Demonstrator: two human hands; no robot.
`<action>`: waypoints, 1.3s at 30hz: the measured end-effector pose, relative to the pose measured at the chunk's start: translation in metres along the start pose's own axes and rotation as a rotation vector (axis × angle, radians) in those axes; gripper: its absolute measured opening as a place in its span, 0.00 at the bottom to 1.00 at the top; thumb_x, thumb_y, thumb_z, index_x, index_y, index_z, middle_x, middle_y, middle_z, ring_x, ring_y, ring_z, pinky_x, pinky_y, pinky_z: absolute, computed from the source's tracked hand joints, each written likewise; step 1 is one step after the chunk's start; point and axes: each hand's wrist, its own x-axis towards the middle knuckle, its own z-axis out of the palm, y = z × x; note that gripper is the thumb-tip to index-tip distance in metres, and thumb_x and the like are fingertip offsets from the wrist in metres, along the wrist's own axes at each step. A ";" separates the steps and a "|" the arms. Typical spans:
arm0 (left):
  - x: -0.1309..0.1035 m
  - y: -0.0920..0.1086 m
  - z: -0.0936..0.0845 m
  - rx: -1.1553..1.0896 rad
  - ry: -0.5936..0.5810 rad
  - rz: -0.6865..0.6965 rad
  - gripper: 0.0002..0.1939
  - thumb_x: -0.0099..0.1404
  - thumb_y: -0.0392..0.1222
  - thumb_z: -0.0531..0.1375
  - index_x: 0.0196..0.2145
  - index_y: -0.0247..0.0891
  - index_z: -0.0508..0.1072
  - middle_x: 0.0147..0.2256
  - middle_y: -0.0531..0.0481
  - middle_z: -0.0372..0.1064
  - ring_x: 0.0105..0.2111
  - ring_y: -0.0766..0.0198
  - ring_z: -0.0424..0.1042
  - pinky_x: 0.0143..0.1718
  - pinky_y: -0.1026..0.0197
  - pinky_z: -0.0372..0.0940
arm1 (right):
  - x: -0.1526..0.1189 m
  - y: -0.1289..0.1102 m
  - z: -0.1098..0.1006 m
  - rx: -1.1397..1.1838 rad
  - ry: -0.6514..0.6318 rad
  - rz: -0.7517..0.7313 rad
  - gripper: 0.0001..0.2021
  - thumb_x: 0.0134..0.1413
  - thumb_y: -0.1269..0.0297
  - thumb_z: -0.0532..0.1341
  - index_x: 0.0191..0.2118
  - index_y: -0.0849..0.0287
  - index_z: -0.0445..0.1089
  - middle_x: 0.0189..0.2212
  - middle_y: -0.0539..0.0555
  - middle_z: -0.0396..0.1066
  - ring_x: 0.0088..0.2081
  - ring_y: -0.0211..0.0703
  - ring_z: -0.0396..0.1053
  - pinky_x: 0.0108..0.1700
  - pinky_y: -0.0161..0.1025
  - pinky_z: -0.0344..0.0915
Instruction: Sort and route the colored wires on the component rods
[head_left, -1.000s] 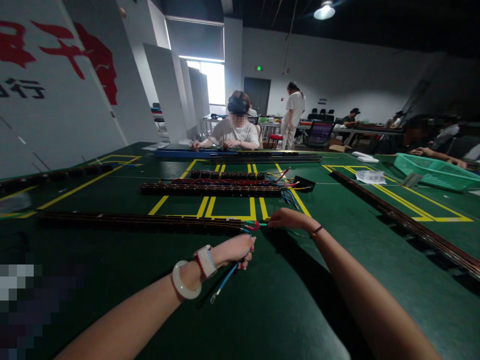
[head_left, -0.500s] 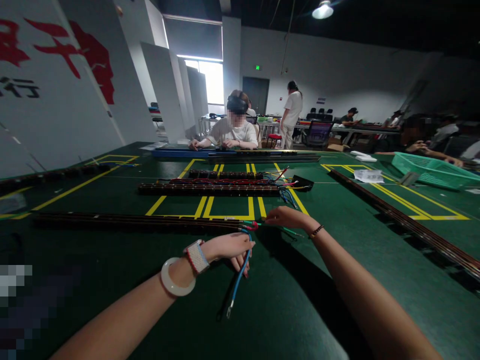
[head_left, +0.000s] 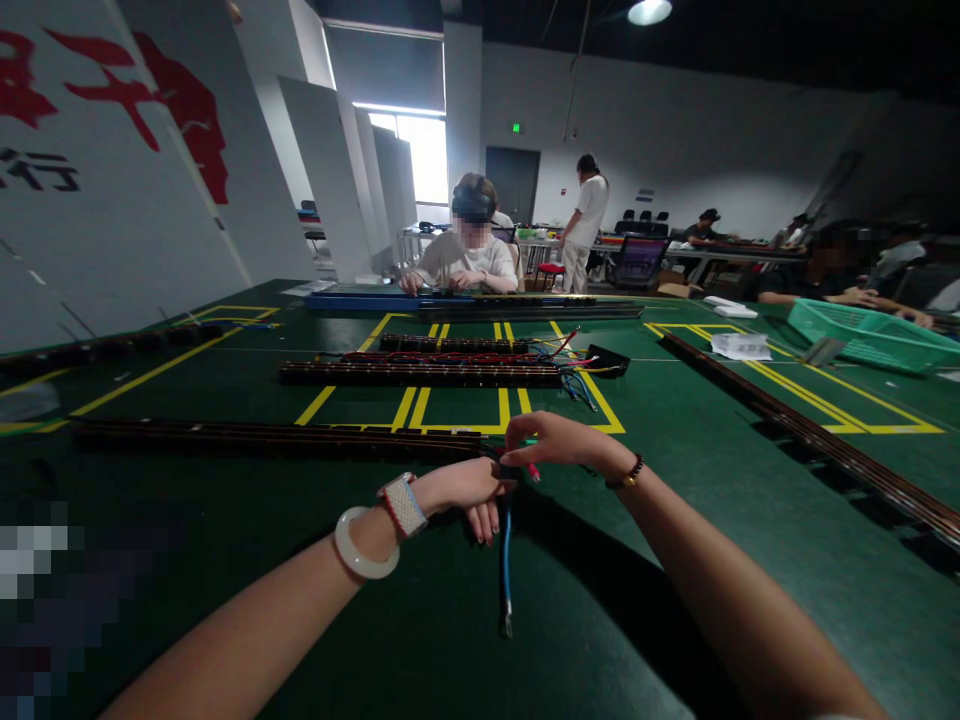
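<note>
Left hand (head_left: 459, 484), fingers drooping; right hand (head_left: 555, 440), fingers curled, just beside. Grip of either: can't tell. One blue, lug-tipped cable (head_left: 506, 560) beside left fingertips. One long, dark-brown, slim bar (head_left: 285, 438) stretching left from fingers.

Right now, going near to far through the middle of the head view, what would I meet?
Blue cable's metal lug → left hand → right hand → dark wired bundle → blue strip → seated person in a white top.
</note>
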 end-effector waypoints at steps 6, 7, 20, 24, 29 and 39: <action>0.006 -0.007 -0.002 0.281 -0.145 -0.004 0.11 0.66 0.40 0.52 0.28 0.31 0.66 0.21 0.40 0.72 0.18 0.60 0.72 0.20 0.63 0.65 | -0.005 0.037 -0.011 -0.270 0.045 0.136 0.37 0.45 0.48 0.66 0.60 0.59 0.61 0.56 0.60 0.62 0.56 0.52 0.60 0.55 0.43 0.59; 0.006 -0.007 -0.002 0.285 -0.147 0.006 0.11 0.66 0.41 0.52 0.29 0.31 0.66 0.21 0.40 0.72 0.19 0.60 0.73 0.21 0.62 0.66 | -0.004 0.043 -0.012 -0.291 0.027 0.181 0.38 0.44 0.46 0.66 0.60 0.59 0.61 0.56 0.61 0.63 0.55 0.53 0.61 0.54 0.43 0.60; 0.009 -0.006 0.005 0.296 -0.141 0.054 0.25 0.67 0.55 0.47 0.29 0.29 0.70 0.26 0.39 0.74 0.25 0.60 0.74 0.31 0.58 0.68 | 0.001 0.048 0.003 -0.449 -0.226 0.315 0.30 0.50 0.38 0.57 0.33 0.67 0.76 0.23 0.53 0.69 0.22 0.34 0.56 0.25 0.34 0.47; 0.004 -0.002 0.013 0.205 -0.056 0.008 0.27 0.67 0.59 0.47 0.34 0.30 0.69 0.25 0.41 0.72 0.26 0.59 0.74 0.36 0.55 0.68 | -0.011 0.033 0.006 -0.309 -0.291 0.156 0.25 0.61 0.50 0.52 0.33 0.66 0.77 0.23 0.54 0.70 0.21 0.33 0.57 0.25 0.33 0.50; 0.005 -0.004 0.022 -0.114 -0.103 0.063 0.24 0.67 0.57 0.49 0.38 0.32 0.71 0.32 0.42 0.75 0.33 0.63 0.74 0.43 0.58 0.66 | -0.018 0.006 0.012 -0.342 -0.281 0.155 0.27 0.65 0.55 0.46 0.31 0.65 0.77 0.24 0.58 0.72 0.21 0.35 0.62 0.25 0.34 0.55; 0.012 -0.019 0.042 -0.637 0.001 0.100 0.12 0.68 0.41 0.52 0.33 0.32 0.71 0.31 0.45 0.73 0.35 0.63 0.73 0.43 0.59 0.65 | -0.031 -0.029 0.040 -0.884 -0.075 0.205 0.14 0.60 0.70 0.53 0.34 0.65 0.77 0.31 0.68 0.75 0.33 0.55 0.75 0.30 0.41 0.65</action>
